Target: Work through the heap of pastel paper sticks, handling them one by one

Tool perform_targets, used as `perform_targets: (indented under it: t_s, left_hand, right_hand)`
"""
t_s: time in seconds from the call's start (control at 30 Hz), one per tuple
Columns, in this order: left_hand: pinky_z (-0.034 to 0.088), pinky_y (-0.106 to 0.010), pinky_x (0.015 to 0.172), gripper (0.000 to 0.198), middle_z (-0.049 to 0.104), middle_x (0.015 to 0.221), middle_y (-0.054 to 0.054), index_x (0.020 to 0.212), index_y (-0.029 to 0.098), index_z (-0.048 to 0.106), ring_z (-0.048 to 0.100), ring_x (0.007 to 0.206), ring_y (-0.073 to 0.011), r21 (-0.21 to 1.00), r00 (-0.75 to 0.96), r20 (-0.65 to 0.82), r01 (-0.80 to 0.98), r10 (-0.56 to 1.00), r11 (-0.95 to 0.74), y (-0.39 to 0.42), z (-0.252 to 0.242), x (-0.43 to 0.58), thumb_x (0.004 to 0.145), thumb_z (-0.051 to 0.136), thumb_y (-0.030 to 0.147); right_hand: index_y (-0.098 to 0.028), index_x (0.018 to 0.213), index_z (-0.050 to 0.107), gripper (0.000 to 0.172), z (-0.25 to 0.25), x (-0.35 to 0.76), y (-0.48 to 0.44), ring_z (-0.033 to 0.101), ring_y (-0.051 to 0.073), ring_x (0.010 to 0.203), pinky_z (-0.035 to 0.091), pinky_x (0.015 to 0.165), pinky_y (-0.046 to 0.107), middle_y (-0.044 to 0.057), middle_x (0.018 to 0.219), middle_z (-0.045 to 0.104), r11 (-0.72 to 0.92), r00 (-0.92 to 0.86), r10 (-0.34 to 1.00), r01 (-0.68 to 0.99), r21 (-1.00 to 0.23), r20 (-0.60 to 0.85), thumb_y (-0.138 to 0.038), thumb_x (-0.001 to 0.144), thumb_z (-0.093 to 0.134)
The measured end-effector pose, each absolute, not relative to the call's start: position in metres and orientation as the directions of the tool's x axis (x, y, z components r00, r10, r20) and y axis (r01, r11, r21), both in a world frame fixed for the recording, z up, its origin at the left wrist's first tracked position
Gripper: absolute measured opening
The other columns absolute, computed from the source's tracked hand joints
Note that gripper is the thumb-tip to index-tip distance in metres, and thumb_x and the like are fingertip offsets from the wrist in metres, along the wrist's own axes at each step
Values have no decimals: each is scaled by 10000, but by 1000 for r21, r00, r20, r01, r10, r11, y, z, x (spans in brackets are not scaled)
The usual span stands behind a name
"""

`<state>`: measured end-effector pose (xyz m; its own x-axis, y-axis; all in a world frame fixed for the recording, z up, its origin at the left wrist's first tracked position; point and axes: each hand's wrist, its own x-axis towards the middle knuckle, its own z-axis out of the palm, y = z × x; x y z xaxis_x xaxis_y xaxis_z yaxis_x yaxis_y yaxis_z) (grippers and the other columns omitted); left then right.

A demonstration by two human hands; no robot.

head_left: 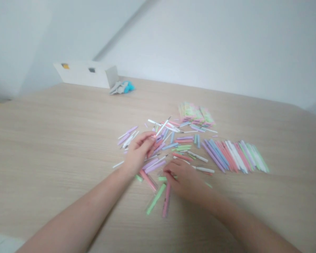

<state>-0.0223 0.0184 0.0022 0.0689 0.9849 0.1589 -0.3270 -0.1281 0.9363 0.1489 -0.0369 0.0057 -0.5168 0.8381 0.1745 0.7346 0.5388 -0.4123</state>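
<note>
My left hand (138, 153) is closed in a pinch around a slim white pen refill (163, 125) with a dark tip, which slants up to the right. Lower and to the right, my right hand (185, 177) has its fingers bent together over the pile; what they grip, if anything, is hidden. Just below its fingertips lies a pink pen barrel (166, 202), and beside that a green barrel (156, 199). Purple barrels (154, 164), white refills and small coloured caps lie scattered around both hands. The picture is somewhat blurred.
A neat row of assembled-looking pens (235, 156) lies to the right. Behind the pile sit stacked packs (195, 114) in pink, green and yellow. Farther back on the wooden table (55, 140) are a white box (84, 75) and a crumpled grey-and-blue item (122, 87) before the wall.
</note>
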Motion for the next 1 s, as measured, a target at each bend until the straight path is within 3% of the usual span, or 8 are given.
perform_targets:
  t_s: [0.17,0.27,0.37,0.5,0.67,0.8,1.0]
  left_hand:
    - [188,-178,382,262,494,533,62,962,149,616,333,374,-34,944,172,105,-326,980,-44,14,-2,-15,780,651,335]
    - [185,-177,386,267,502,557,56,954,141,613,331,380,-30,951,259,72,-309,963,12,11,-7,-11,773,653,334]
    - [211,-178,393,250,496,572,52,945,144,622,339,395,-33,965,390,56,-257,919,50,3,-10,-7,780,636,330]
    - [285,-180,425,176,507,612,31,927,149,628,395,451,-54,984,631,37,-159,775,83,-11,-7,-2,824,573,281]
    - [287,-173,428,97,489,602,35,864,140,602,377,451,-53,987,745,-18,-92,667,130,-18,0,-1,805,536,180]
    - [321,-175,458,94,499,624,31,841,140,598,386,465,-51,990,768,17,-100,641,94,-17,-2,-1,782,525,130]
    - [341,-175,488,111,496,648,27,874,142,597,408,509,-59,996,789,35,-76,614,41,-14,-5,-3,798,516,141]
  right_hand:
    - [-174,854,673,148,10,178,-7,598,201,825,447,757,317,74,863,678,423,-344,903,817,-391,258,-149,823,530]
    - [-184,990,687,269,10,201,23,608,192,852,447,766,305,77,976,697,402,-286,899,838,-368,331,-115,826,485]
    - [-167,887,718,268,8,215,49,614,206,821,443,737,308,84,871,711,370,-261,904,874,-315,339,-85,792,482]
    - [-172,880,722,208,5,205,66,615,188,771,446,711,295,68,837,713,438,-353,893,826,-354,279,-145,801,531]
    - [-209,904,727,230,4,167,73,616,169,818,447,765,289,34,869,719,621,-549,783,671,-405,292,-125,814,533]
    - [-159,885,726,184,-2,148,85,616,193,896,430,847,311,72,908,721,732,-681,680,607,-310,273,-123,812,562]
    - [-129,900,706,149,-12,144,97,592,217,909,415,858,337,94,909,707,777,-749,629,595,-208,206,-176,808,599]
